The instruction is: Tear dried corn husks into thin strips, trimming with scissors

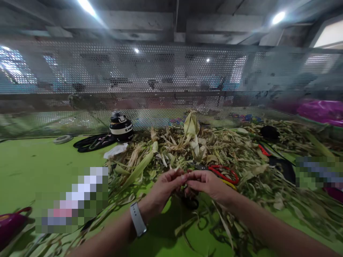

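My left hand (165, 188) and my right hand (207, 184) meet fingertip to fingertip low in the middle, over a green table (34, 164). Both are closed in a pinch on a small thing between them that I cannot make out. A grey watch band (138, 218) is on my left wrist. Just behind my hands lies a big heap of dry corn husks and leaves (193, 150). Red-handled scissors (223, 173) lie on the heap right beside my right hand.
A black and white bottle (120, 125) and a black strap (92, 142) lie at the back left by a perforated metal screen (150, 78). A roll of tape (63, 139) sits further left. A magenta bag (321, 111) is at far right, a purple item (12, 223) at lower left.
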Tool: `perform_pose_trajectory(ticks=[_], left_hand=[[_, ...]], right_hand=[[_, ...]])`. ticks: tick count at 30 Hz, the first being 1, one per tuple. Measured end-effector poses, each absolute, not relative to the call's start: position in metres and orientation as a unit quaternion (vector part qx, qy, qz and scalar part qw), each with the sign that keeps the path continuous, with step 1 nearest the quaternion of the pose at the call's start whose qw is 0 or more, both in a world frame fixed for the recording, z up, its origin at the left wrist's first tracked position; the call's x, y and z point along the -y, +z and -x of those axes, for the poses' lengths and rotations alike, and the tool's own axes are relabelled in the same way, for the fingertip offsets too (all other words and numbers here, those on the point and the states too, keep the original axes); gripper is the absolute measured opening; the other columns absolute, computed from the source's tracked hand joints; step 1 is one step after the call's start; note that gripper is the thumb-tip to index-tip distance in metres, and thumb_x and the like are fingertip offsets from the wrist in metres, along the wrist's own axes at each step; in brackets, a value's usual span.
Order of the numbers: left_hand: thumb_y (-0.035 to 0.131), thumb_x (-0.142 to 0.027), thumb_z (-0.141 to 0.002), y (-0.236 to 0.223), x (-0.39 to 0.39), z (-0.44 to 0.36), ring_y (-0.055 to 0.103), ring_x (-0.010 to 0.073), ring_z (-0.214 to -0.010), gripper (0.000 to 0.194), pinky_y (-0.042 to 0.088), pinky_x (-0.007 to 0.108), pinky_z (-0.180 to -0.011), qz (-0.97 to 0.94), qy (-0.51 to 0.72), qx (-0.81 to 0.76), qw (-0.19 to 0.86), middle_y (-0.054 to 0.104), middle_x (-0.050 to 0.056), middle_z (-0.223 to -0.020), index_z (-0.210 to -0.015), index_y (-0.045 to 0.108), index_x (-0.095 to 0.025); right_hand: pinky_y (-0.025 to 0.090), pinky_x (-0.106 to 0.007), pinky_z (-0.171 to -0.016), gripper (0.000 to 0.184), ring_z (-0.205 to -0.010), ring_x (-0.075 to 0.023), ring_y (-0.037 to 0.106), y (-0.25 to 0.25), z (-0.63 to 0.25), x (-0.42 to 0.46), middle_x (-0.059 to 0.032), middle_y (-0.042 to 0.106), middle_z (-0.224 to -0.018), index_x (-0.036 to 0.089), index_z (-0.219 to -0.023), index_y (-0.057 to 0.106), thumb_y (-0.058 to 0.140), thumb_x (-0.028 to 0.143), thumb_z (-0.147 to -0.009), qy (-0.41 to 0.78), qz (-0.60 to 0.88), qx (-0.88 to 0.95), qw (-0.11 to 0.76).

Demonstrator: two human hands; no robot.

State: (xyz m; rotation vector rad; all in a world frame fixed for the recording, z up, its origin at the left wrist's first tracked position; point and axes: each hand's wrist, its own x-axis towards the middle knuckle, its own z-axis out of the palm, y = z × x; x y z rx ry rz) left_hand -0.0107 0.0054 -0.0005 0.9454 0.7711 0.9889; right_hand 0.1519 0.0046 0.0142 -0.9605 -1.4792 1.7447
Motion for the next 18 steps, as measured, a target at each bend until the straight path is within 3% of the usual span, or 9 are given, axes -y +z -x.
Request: perform_pose_trajectory(ticks=[3,6,9,13,18], left_hand=[[0.072,-0.030,-0.067,0.000,-0.004,0.010,0.039,0.0036,-0.047,0.020,0.029,0.016,-0.045,-0.397,0.482,-0.371,0.687,0.052,-0.004,-0.056,-0.065,0.061,-0.013],[0.076,-0.027,-0.061,0.005,-0.006,0.013,0.045,0.0046,-0.053,0.019,0.035,0.016,-0.051,-0.312,0.532,-0.372,0.694,0.057,-0.004,-0.064,-0.069,0.063,-0.016],[0.079,-0.025,-0.057,0.010,-0.010,0.018,0.049,0.0056,-0.059,0.023,0.038,0.017,-0.057,-0.262,0.564,-0.374,0.688,0.061,-0.003,-0.074,-0.074,0.065,-0.018],[0.074,-0.029,-0.063,0.008,-0.009,0.018,0.046,0.0072,-0.058,0.020,0.036,0.019,-0.057,-0.363,0.524,-0.372,0.675,0.057,-0.003,-0.064,-0.062,0.060,-0.015],[0.073,-0.034,-0.064,0.010,-0.002,0.012,0.044,0.0094,-0.058,0.027,0.035,0.021,-0.058,-0.466,0.485,-0.378,0.636,0.051,-0.003,-0.057,-0.053,0.059,-0.014]], right_hand=[[0.041,-0.025,-0.061,0.028,-0.055,-0.0096,0.052,0.012,-0.152,-0.003,-0.0007,0.062,-0.060,0.011,-0.067,0.058,0.066,0.038,-0.072,0.674,0.365,0.569,0.297],[0.041,-0.025,-0.060,0.025,-0.054,-0.0098,0.052,0.009,-0.154,-0.002,0.0001,0.061,-0.059,0.012,-0.073,0.060,0.065,0.036,-0.073,0.695,0.367,0.568,0.245],[0.043,-0.027,-0.066,0.026,-0.065,-0.0129,0.057,0.012,-0.158,-0.003,-0.0017,0.064,-0.072,0.012,-0.086,0.062,0.069,0.030,-0.068,0.704,0.363,0.573,0.211],[0.040,-0.029,-0.079,0.030,-0.086,-0.0164,0.056,0.017,-0.160,-0.006,-0.0029,0.063,-0.090,0.015,-0.097,0.061,0.062,0.034,-0.074,0.699,0.343,0.565,0.274],[0.039,-0.026,-0.064,0.032,-0.064,-0.0132,0.053,0.015,-0.155,-0.003,-0.0003,0.062,-0.068,0.013,-0.080,0.062,0.060,0.045,-0.076,0.628,0.378,0.616,0.290]])
